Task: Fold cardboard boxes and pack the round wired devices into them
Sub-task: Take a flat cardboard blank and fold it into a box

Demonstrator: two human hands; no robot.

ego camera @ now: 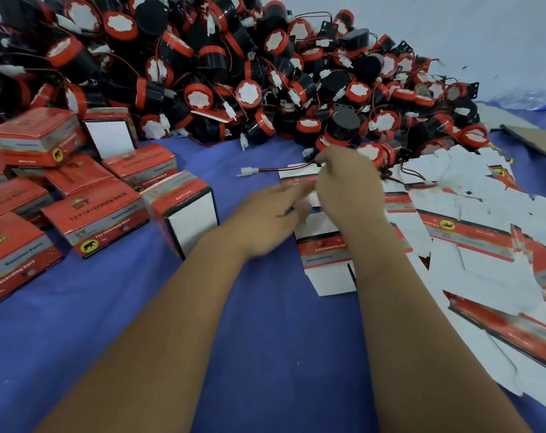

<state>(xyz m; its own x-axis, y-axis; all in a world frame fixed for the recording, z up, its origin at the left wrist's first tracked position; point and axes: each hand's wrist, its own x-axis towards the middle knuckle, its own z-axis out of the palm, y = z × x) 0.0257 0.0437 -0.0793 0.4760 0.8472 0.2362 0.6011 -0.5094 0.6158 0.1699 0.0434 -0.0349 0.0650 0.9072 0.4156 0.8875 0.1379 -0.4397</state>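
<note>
A flat box blank (323, 245) lies on the blue counter (265, 339) directly under both hands, white flaps at its near end and a red printed band across its middle. It is not yet folded into shape. The left hand (265, 223) reaches across from the left with fingers stretched nearly straight, its fingertips at the blank's left edge; motion blur hides whether they pinch the card or only touch it. The right hand (348, 182) sits over the far end of the blank with its fingers curled down, seemingly onto the card or the red wire (284, 168) that runs out to a white plug (249, 172) just beyond (which of the two it grips, I cannot tell).

As for progress, a fair number are done: a cluster of folded boxes (93, 214) stands to the left, some closed, at least two showing a white open end. Far more remains. A great heap of round devices (249, 92), black with red rims and trailing wires, fills the back of the counter, touching the right hand's far side, and a loose spread of unfolded blanks (484, 220) covers the right. I judge the task well short of halfway.
</note>
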